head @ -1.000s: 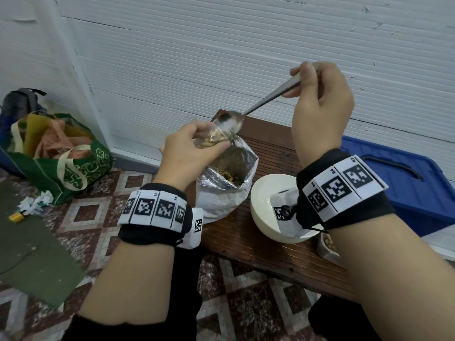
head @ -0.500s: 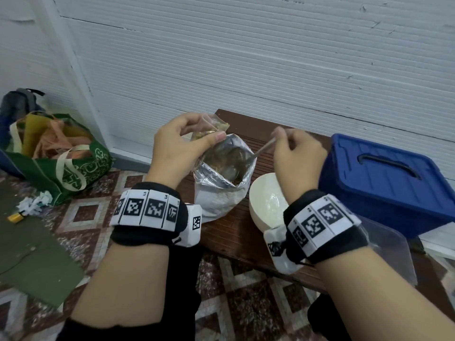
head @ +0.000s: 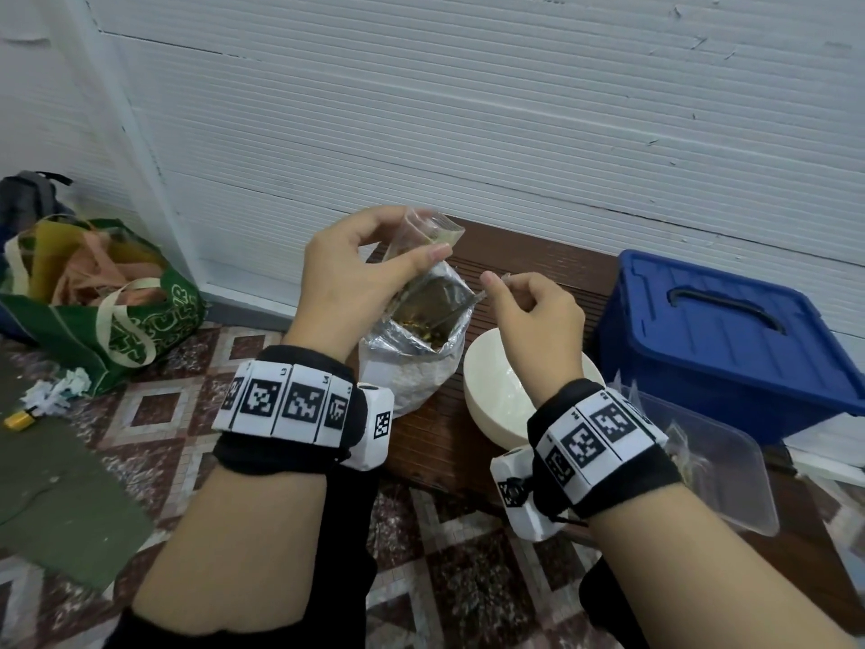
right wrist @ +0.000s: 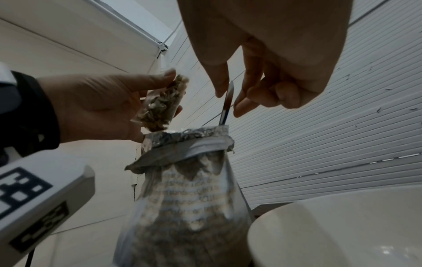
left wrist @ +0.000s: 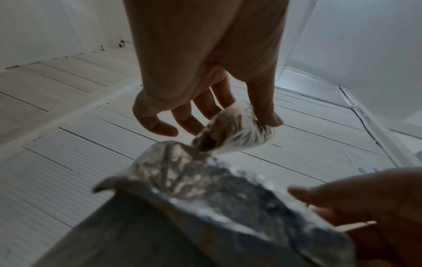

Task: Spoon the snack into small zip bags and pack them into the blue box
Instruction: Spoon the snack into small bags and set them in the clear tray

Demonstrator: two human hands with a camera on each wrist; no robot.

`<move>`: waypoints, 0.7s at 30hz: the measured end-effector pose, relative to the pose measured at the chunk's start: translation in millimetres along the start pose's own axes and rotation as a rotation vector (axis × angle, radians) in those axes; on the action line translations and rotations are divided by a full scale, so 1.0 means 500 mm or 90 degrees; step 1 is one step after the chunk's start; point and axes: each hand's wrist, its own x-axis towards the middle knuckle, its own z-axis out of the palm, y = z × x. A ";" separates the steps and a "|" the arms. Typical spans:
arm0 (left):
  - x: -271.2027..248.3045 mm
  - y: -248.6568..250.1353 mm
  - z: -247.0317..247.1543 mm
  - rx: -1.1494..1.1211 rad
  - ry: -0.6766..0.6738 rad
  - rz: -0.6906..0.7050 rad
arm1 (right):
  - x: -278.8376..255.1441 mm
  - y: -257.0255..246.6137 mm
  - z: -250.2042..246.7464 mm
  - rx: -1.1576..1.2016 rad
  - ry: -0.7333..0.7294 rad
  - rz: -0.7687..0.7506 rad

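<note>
Dropping from up high near the wall 1 second ago, my right hand (head: 533, 316) now sits low at the centre of the head view, and the spoon (right wrist: 226, 104) it pinches by the handle has gone down into the foil snack bag (head: 416, 353) that stands on the worktop (head: 440, 437). I judge that means 1 spoonful has been tipped into the zip bag (head: 423, 236) and I am digging for the next, so filling is not finished and nothing is ready to seal yet. The blue box (head: 730, 339), right of centre in that view, has its lid on, so packing is some way off. Just beside it sits a white bowl (head: 496, 391), and a clear tub (head: 716, 466) lies nearer the lower right.

My left hand (head: 355, 283) has shifted only a little and holds the zip bag between thumb and fingers just above the foil bag's open mouth.

From the head view the zip bag looks nearly clear and its fill is hard to read. The right wrist view, upper middle, shows it well loaded with pale snack pieces and shows the spoon handle entering the foil mouth, pinched between thumb and forefinger. The left wrist view shows the zip bag's bottom bulging against my thumb, but the spoon is hidden there.
</note>
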 end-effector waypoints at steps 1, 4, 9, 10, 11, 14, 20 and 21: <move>-0.003 0.005 0.007 -0.012 -0.010 -0.003 | -0.001 -0.001 -0.007 0.007 0.002 0.000; -0.011 0.016 0.033 -0.035 -0.046 -0.005 | -0.001 0.000 -0.035 0.039 0.033 0.000; -0.041 0.037 0.104 -0.093 -0.106 -0.006 | -0.011 -0.003 -0.101 0.193 0.071 0.055; -0.048 0.039 0.119 -0.102 -0.119 -0.001 | -0.016 -0.005 -0.117 0.223 0.066 0.066; -0.055 0.040 0.133 -0.103 -0.130 0.007 | -0.022 -0.006 -0.132 0.248 0.061 0.074; -0.076 0.036 0.174 -0.075 -0.159 0.025 | -0.039 -0.004 -0.172 0.261 0.042 0.070; -0.111 0.003 0.235 -0.037 -0.206 0.056 | -0.043 0.040 -0.217 0.118 0.018 0.069; -0.114 -0.002 0.241 -0.028 -0.212 0.055 | -0.042 0.050 -0.222 0.085 0.021 0.069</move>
